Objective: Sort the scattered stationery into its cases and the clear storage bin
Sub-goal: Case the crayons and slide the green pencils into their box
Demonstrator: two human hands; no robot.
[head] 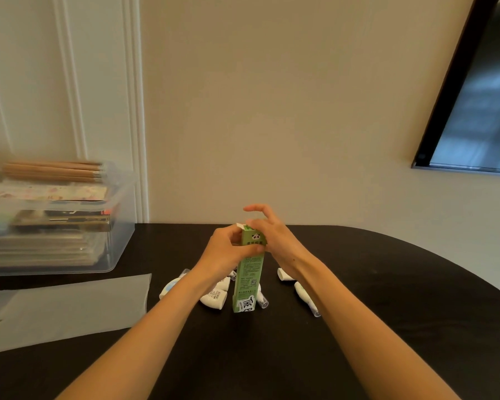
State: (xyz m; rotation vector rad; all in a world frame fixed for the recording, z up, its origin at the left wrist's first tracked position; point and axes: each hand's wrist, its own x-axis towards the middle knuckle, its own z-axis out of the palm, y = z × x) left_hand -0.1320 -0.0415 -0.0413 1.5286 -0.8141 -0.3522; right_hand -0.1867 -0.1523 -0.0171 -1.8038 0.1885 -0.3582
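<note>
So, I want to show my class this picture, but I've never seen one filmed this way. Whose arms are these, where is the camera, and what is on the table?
There is no machine here. A person wears a camera on the head, so you look down along their own arms. The left hand grips a tall green box standing upright on the dark table; the right hand works at its top flap. Around the box's foot lie small white items, too blurred to name. At the left stands a clear storage bin holding pencils and flat packets, with a clear plastic sheet in front of it.
</note>
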